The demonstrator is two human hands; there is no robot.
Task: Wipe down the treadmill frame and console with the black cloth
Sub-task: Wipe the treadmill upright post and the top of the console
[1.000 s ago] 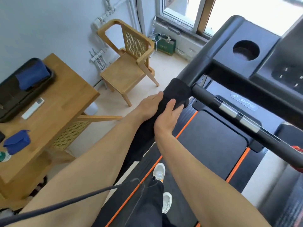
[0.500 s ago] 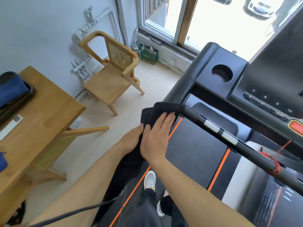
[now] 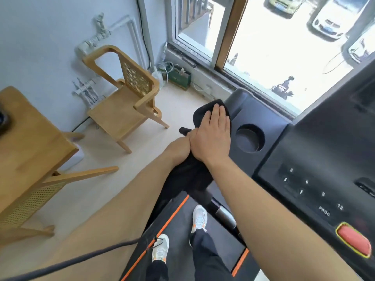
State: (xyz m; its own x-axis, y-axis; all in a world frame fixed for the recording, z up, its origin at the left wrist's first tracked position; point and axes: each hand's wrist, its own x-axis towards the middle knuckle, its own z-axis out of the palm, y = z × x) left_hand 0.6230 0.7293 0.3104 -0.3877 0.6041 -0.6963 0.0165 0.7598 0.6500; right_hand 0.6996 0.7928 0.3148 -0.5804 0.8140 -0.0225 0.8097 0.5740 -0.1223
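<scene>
The black cloth (image 3: 199, 115) lies draped over the left end of the treadmill console (image 3: 272, 138), its tail hanging down past the handlebar. My right hand (image 3: 213, 136) lies flat on the cloth with fingers together, pressing it against the console's left edge beside the round cup holder (image 3: 250, 138). Just below and to the left, my left hand (image 3: 180, 150) grips the cloth; it is partly covered by the right hand. The console panel (image 3: 316, 191) with buttons and a red stop button (image 3: 354, 241) lies to the right.
A wooden cane chair (image 3: 125, 98) stands left of the treadmill, and a wooden table (image 3: 30, 151) is at far left. My feet in white shoes (image 3: 199, 218) stand on the treadmill belt (image 3: 182, 246). A dark cable (image 3: 81, 258) crosses the lower left. Window ahead.
Both hands have slid the cloth up from the handlebar junction along the frame onto the console's left end near the cup holder. The view has tilted up toward the window.
</scene>
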